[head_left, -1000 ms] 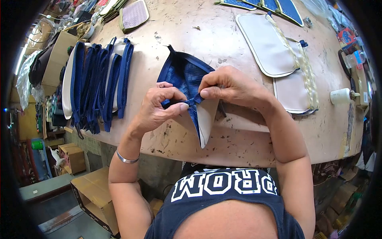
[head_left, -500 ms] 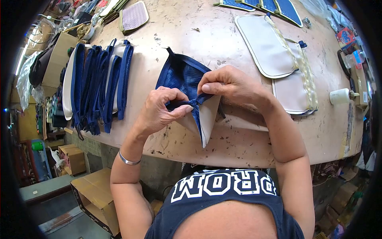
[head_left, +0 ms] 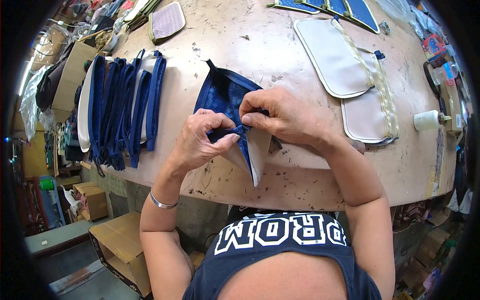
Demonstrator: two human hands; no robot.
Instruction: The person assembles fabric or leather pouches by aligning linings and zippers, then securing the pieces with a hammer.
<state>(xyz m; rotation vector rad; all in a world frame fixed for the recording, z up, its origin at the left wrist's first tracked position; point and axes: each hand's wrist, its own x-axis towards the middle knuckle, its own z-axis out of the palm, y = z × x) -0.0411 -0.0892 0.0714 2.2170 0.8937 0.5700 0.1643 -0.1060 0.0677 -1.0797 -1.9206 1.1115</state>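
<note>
A pouch (head_left: 223, 92) with a blue lining and a pale outer side stands spread open on the worktable (head_left: 300, 175), one corner pointing toward me. My left hand (head_left: 200, 140) pinches its blue edge between thumb and fingers on the near left. Across from it, my right hand (head_left: 285, 117) grips the blue edge on the near right, close to the left fingertips. The blue edging bunches between the two hands. My fingers hide part of that edge.
Several blue-edged pale pouches (head_left: 120, 107) stand packed at the left. Pale zippered pouches (head_left: 327, 60) lie at the right, near a white bottle (head_left: 426, 120). Blue pouches (head_left: 352, 15) and a pinkish one (head_left: 167, 22) lie farther back. A cardboard box (head_left: 120, 240) is below left.
My right hand has shifted slightly left, closer to my left hand, along the pouch's edge. The left hand has barely moved and still pinches the edge.
</note>
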